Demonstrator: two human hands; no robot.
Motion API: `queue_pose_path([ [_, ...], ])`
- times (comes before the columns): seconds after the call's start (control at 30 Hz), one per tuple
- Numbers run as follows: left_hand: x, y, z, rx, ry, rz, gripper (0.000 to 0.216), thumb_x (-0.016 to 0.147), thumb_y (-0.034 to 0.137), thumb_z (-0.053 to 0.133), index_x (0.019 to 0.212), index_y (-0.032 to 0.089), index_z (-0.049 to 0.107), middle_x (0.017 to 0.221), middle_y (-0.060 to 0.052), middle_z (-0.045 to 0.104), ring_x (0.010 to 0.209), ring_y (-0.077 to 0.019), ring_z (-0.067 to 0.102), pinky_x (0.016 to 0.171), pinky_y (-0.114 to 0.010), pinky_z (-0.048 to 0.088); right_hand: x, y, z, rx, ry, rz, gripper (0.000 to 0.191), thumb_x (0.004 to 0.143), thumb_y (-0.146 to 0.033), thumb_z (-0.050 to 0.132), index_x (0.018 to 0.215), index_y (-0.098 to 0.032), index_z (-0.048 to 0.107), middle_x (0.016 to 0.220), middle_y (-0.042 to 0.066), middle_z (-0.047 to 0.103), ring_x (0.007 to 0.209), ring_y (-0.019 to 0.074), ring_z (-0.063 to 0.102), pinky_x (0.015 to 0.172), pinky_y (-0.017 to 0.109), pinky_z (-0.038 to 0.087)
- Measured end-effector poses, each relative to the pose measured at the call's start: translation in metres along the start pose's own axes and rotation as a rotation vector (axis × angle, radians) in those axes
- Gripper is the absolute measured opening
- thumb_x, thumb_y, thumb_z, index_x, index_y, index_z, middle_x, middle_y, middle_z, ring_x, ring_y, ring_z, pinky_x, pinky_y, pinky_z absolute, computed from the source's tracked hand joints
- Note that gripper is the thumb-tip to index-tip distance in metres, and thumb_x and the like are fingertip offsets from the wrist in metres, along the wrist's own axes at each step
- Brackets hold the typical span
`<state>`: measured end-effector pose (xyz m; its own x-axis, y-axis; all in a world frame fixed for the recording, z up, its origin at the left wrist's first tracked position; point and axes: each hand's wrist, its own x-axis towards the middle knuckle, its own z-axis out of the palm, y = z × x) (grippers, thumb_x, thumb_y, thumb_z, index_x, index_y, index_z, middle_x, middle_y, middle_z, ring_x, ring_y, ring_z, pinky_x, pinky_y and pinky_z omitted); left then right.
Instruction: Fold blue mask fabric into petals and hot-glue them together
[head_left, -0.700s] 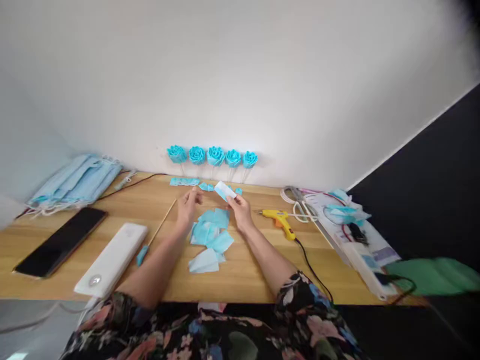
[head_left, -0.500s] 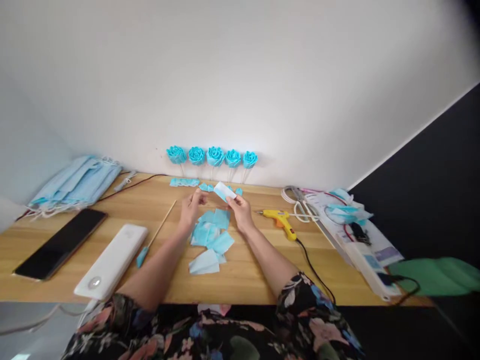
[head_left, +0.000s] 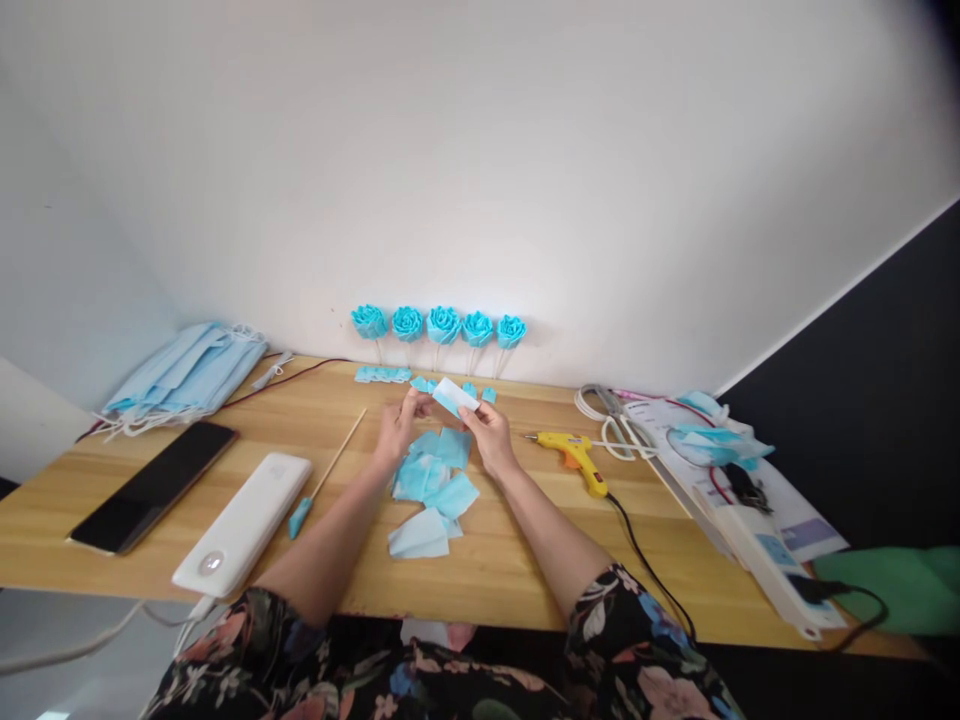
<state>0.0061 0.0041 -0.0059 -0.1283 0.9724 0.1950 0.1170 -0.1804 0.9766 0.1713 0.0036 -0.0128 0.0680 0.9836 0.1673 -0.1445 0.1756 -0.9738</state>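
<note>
My right hand [head_left: 491,438] pinches a small piece of mask fabric [head_left: 454,395], white on top with a light blue lower strip. My left hand [head_left: 397,425] is beside its left edge, thumb against curled fingers; whether anything is between them cannot be made out. Below and between my hands lies a loose pile of blue fabric pieces [head_left: 435,490]. Left of my left arm, a wooden stick [head_left: 337,455] rests on the table, a blue fabric bud [head_left: 300,517] at its near end.
Several blue fabric roses [head_left: 444,325] on sticks lean against the wall. Small cut pieces [head_left: 383,375] lie before them. A yellow glue gun [head_left: 574,457], scissors [head_left: 628,438] and power strip [head_left: 776,570] are right; stacked masks [head_left: 180,375], a phone [head_left: 154,487] and a power bank [head_left: 244,522] left.
The whole view has shifted slightly, so the table sits lower and further right. My left hand has come closer to the fabric piece, which stays in my right hand.
</note>
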Motion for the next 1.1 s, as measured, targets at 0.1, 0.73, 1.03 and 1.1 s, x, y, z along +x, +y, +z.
queue_pose_path([
  [0.1,0.0019,-0.0021,0.0007,0.019,-0.021,0.008,0.062,0.091,0.06,0.035,0.088,0.013,0.076,0.083,-0.011,0.074,0.082,-0.0227,0.068,0.082,-0.033,0.051,-0.0005,0.0006,-0.0008,-0.033,-0.016,-0.006,0.03,0.07,-0.046,0.075,0.079,-0.018,0.068,0.061,-0.003,0.056,0.06,0.0132,0.049,0.062,0.027,0.041],
  [0.73,0.0016,-0.0012,-0.0043,0.225,-0.049,0.105,0.063,0.095,0.057,0.031,0.088,0.013,0.075,0.091,-0.012,0.076,0.088,-0.0249,0.069,0.085,-0.033,0.049,-0.0005,0.0008,-0.0011,-0.101,-0.019,-0.018,0.029,0.071,-0.045,0.072,0.075,-0.017,0.067,0.059,-0.003,0.055,0.06,0.0131,0.048,0.059,0.026,0.037],
  [1.03,0.001,0.0025,-0.005,0.147,-0.057,0.076,0.058,0.095,0.052,0.035,0.094,0.012,0.076,0.092,-0.013,0.076,0.09,-0.0241,0.069,0.087,-0.032,0.049,-0.0019,-0.0024,0.0005,-0.139,0.017,-0.027,0.029,0.071,-0.047,0.071,0.072,-0.018,0.065,0.059,-0.002,0.055,0.061,0.0136,0.048,0.06,0.027,0.039],
  [1.1,0.0023,0.0018,-0.0055,0.144,-0.076,0.049,0.059,0.096,0.051,0.034,0.095,0.011,0.077,0.091,-0.013,0.076,0.089,-0.0231,0.069,0.086,-0.032,0.049,-0.0017,-0.0026,0.0016,-0.128,0.03,-0.028,0.03,0.07,-0.048,0.072,0.073,-0.019,0.066,0.061,-0.002,0.056,0.062,0.0137,0.048,0.061,0.027,0.04],
])
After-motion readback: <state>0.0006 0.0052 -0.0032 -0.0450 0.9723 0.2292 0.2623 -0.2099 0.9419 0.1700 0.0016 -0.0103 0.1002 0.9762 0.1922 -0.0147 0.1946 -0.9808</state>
